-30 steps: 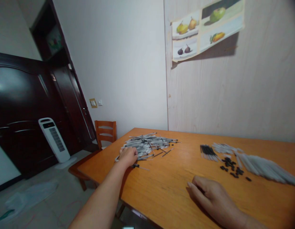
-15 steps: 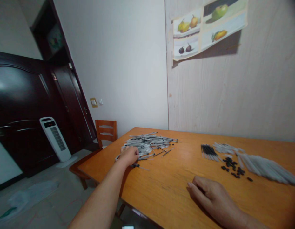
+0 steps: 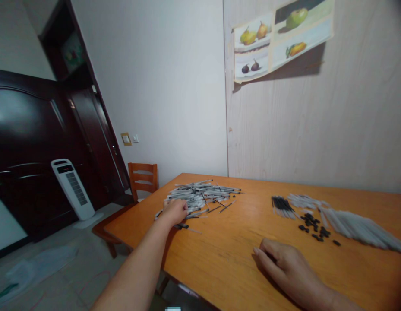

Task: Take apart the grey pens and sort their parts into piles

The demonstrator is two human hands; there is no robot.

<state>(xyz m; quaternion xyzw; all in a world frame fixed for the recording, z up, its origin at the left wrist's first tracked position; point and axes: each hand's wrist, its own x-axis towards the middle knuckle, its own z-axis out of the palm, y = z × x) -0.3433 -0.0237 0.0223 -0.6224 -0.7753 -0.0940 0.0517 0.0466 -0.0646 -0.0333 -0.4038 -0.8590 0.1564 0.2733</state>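
Note:
My left hand (image 3: pixel 176 211) rests at the near edge of a heap of pens (image 3: pixel 197 193), clear-barrelled with black parts. Its fingers are curled and turned away, so anything in them is hidden. Just below that hand lies a pen with a black end (image 3: pixel 184 226), partly covered by the wrist. Loosely closed, my right hand (image 3: pixel 284 261) lies on the wooden table (image 3: pixel 219 259) with its thumb along the curled fingers; nothing shows in it. Beyond it are small black caps (image 3: pixel 321 233), a row of black-tipped refills (image 3: pixel 283 207) and a long row of clear tubes (image 3: pixel 362 229).
More small clear pieces (image 3: pixel 305 201) lie behind the black caps. A wooden chair (image 3: pixel 143 179) stands past the table's left end, and a white tower fan (image 3: pixel 74 190) near the dark door. Fruit pictures (image 3: pixel 252 52) hang on the wall.
Both hands stay almost where they were, and the piles look the same. Only the camera view shifts slightly.

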